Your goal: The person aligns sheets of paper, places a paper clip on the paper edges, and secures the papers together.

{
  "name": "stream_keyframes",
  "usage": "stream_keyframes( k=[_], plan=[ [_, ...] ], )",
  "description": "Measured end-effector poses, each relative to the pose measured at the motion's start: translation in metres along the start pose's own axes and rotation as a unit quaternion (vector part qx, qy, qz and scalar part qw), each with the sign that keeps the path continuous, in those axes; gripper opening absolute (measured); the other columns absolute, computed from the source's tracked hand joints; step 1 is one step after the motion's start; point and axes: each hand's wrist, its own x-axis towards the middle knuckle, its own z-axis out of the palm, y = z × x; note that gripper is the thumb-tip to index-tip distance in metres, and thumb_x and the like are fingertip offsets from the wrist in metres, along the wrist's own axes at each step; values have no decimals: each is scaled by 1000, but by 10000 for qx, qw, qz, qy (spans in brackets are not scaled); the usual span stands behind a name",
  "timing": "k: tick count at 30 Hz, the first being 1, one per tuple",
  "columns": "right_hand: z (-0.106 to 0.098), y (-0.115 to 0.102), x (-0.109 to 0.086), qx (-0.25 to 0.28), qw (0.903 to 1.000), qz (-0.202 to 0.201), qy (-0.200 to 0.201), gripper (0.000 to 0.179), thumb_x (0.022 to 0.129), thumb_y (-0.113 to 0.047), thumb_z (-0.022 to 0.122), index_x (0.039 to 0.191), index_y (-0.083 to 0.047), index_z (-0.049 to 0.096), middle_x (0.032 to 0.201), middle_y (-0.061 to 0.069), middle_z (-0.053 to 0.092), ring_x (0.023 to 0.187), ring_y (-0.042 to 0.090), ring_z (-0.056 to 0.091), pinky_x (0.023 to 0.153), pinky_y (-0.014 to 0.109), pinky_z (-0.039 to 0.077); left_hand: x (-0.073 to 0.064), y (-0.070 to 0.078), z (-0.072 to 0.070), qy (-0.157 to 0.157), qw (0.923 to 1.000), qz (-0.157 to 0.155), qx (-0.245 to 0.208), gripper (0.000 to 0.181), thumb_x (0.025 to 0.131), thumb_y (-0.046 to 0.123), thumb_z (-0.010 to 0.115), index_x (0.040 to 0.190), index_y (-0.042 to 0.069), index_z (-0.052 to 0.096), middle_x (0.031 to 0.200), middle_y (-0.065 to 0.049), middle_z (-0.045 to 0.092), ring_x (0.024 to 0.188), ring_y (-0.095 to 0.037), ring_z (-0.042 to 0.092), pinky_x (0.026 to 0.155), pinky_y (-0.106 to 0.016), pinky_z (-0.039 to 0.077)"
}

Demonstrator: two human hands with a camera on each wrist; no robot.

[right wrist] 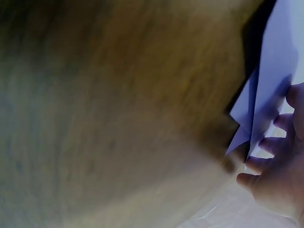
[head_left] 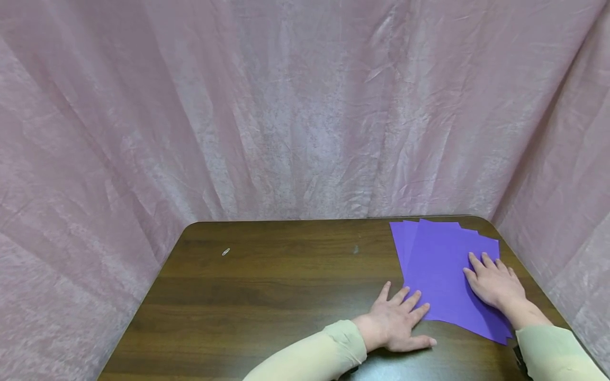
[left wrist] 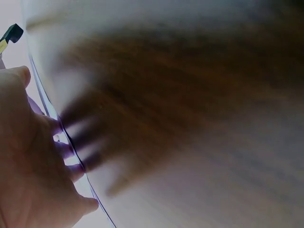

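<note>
Several purple sheets of paper (head_left: 440,270) lie fanned out, overlapping, on the right side of the table. My right hand (head_left: 495,283) rests on the right part of the top sheet with its fingers spread. Beside the sheets' lower left edge is my left hand (head_left: 393,323), fingers straight and spread, fingertips right at the paper's edge. In the left wrist view the left hand (left wrist: 38,152) stretches low over the table. The right wrist view shows the right hand (right wrist: 275,156) against the sheets (right wrist: 273,61), whose near corners stick out from under one another.
A small white paper clip (head_left: 226,252) lies at the far left of the brown wooden table (head_left: 267,301). Pink curtains (head_left: 305,106) hang behind the table and along both sides. The sheets reach close to the table's back edge.
</note>
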Motion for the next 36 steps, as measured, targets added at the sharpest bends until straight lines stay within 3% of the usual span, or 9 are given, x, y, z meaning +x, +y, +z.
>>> stream_keyframes(
  k=[25, 36],
  plan=[
    [11, -35, 2, -389, 9982, -301, 333, 57, 108, -31, 44, 146, 12, 42, 144, 46, 35, 127, 71, 30, 106, 75, 25, -32, -27, 9, 133, 9995, 269, 7, 80, 93, 83, 12, 163, 43, 13, 170, 13, 11, 155, -13, 8, 124, -51, 10],
    [13, -59, 3, -466, 9973, -472, 313, 58, 107, -33, 48, 146, 10, 45, 143, 45, 39, 126, 68, 36, 103, 74, 33, -56, -43, 12, 126, 9995, 277, -3, 81, 95, 83, 15, 163, 41, 16, 170, 11, 13, 155, -15, 11, 123, -52, 12]
  ],
)
